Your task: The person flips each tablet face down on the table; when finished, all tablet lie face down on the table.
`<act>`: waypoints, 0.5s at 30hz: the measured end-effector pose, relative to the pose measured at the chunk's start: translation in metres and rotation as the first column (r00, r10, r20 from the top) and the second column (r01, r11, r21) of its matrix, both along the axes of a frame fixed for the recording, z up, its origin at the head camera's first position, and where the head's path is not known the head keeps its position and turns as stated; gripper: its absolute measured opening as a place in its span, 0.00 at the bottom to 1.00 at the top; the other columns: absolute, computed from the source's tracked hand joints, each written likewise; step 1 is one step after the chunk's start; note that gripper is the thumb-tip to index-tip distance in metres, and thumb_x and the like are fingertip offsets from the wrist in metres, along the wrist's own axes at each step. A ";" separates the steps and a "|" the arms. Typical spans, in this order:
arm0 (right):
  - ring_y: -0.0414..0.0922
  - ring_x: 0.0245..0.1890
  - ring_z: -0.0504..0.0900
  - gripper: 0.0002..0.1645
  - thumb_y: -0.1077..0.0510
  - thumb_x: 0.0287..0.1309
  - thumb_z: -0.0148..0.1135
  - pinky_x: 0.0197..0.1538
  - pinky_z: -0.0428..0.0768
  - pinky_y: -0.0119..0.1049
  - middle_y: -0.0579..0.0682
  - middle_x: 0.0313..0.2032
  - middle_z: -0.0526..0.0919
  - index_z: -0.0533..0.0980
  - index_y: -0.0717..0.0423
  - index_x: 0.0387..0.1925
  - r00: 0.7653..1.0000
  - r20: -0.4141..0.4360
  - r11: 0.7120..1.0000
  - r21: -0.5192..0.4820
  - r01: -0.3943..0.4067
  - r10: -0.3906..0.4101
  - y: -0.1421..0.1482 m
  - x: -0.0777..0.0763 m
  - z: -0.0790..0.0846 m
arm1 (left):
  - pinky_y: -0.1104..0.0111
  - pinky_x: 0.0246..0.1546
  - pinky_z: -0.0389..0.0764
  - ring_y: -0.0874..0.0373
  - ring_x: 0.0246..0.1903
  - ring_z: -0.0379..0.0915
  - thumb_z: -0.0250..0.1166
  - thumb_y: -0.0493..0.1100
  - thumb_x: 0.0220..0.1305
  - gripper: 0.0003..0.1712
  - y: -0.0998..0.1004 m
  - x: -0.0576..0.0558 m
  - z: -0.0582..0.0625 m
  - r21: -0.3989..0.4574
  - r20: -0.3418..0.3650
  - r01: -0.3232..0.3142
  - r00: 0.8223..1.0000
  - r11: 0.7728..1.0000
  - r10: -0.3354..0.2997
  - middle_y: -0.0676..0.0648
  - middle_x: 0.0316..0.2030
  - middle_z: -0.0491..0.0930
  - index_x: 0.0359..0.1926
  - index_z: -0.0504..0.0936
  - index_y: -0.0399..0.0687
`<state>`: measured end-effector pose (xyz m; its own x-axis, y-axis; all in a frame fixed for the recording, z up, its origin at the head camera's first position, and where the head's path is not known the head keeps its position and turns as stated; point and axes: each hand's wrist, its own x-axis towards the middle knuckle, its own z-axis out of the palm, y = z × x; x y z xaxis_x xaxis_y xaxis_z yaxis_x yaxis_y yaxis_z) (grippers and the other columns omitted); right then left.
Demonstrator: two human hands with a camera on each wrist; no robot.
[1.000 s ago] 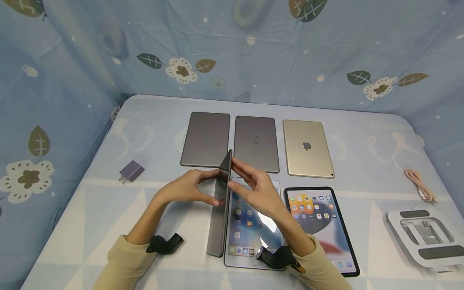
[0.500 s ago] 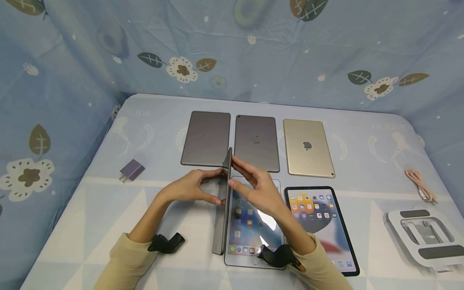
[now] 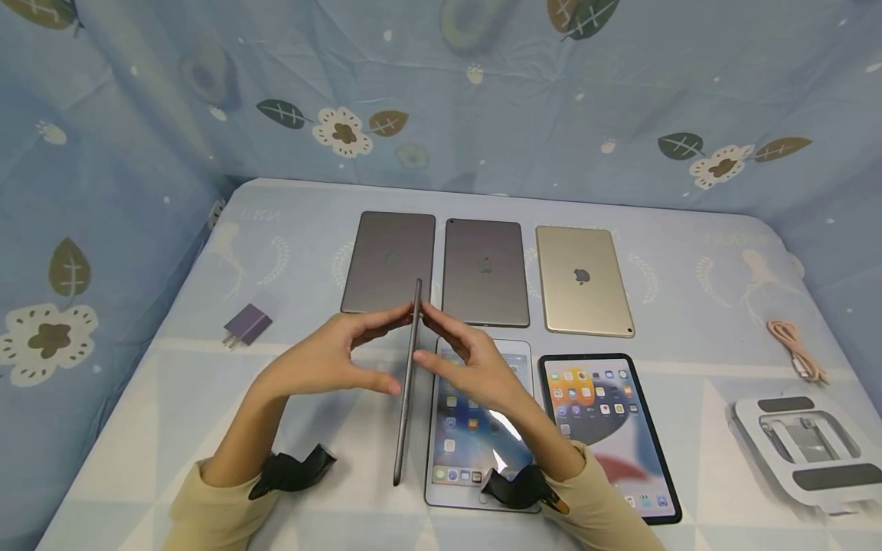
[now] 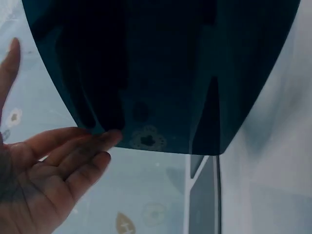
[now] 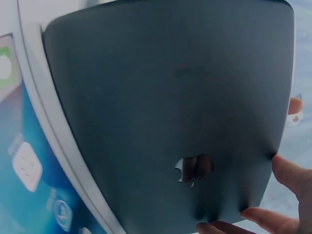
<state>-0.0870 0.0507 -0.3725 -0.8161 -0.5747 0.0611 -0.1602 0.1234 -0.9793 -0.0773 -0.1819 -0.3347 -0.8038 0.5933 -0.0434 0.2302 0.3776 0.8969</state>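
A thin dark tablet [image 3: 408, 398] stands nearly edge-on between my hands in the head view. Its glossy black screen [image 4: 146, 73] faces my left hand [image 3: 320, 356]. Toward my right hand [image 3: 472, 363] lies the dark grey back [image 5: 161, 97] with its apple logo. My left fingertips [image 4: 109, 141] touch the screen near its far edge, while the left thumb is held apart from the glass. With the right hand I hold a far corner, the fingertips [image 5: 253, 213] and thumb spread along its edges. A white-framed tablet [image 3: 458, 459] lies screen up, just right of the held one.
Two grey tablets [image 3: 393, 260] [image 3: 485, 268] and a gold tablet [image 3: 586, 283] lie face down at the back. A black-framed tablet [image 3: 620, 428] is lit at right. Farther right are a coiled cable [image 3: 795, 348] and a white stand [image 3: 820, 478]; a purple charger [image 3: 251, 323] lies left.
The held tablet has swung from a tilt showing its screen to nearly edge-on, and has shifted left. My left hand has moved left, its thumb coming away from the screen.
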 end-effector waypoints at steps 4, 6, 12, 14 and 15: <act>0.50 0.73 0.56 0.44 0.49 0.61 0.63 0.73 0.56 0.50 0.49 0.73 0.56 0.54 0.47 0.74 0.999 -0.011 0.995 0.100 -0.028 0.030 -0.005 0.002 -0.006 | 0.48 0.66 0.64 0.47 0.70 0.58 0.76 0.52 0.48 0.57 -0.004 0.004 0.007 -0.083 -0.050 -0.028 0.998 0.996 0.024 0.43 0.71 0.59 0.74 0.54 0.45; 0.50 0.74 0.55 0.46 0.49 0.60 0.64 0.72 0.57 0.53 0.46 0.74 0.55 0.53 0.43 0.74 0.999 -0.026 0.985 0.168 -0.036 0.041 -0.008 0.003 -0.009 | 0.48 0.65 0.65 0.46 0.70 0.58 0.77 0.51 0.47 0.59 -0.008 0.004 0.008 -0.094 -0.052 -0.031 0.998 0.995 0.026 0.42 0.71 0.59 0.74 0.53 0.45; 0.54 0.74 0.54 0.51 0.47 0.55 0.68 0.70 0.60 0.57 0.50 0.75 0.52 0.52 0.42 0.74 0.993 -0.075 0.915 0.401 -0.052 0.089 -0.012 0.003 -0.020 | 0.43 0.65 0.61 0.44 0.70 0.57 0.78 0.47 0.45 0.64 -0.024 0.001 0.006 -0.053 -0.025 -0.021 1.000 0.998 0.019 0.41 0.74 0.53 0.76 0.46 0.49; 0.57 0.73 0.54 0.51 0.47 0.54 0.69 0.69 0.60 0.59 0.54 0.75 0.51 0.53 0.43 0.74 0.991 -0.079 0.887 0.459 -0.056 0.104 -0.012 0.003 -0.023 | 0.42 0.65 0.60 0.43 0.70 0.57 0.78 0.46 0.44 0.65 -0.030 0.000 0.005 -0.059 -0.022 -0.018 1.000 0.998 0.017 0.41 0.74 0.51 0.76 0.45 0.50; 0.59 0.73 0.54 0.51 0.47 0.54 0.69 0.69 0.60 0.60 0.55 0.75 0.50 0.53 0.44 0.74 0.990 -0.081 0.873 0.484 -0.060 0.112 -0.012 0.003 -0.024 | 0.42 0.65 0.61 0.42 0.70 0.57 0.78 0.46 0.44 0.65 -0.033 0.000 0.005 -0.068 -0.023 -0.017 1.000 0.998 0.016 0.41 0.74 0.51 0.76 0.45 0.50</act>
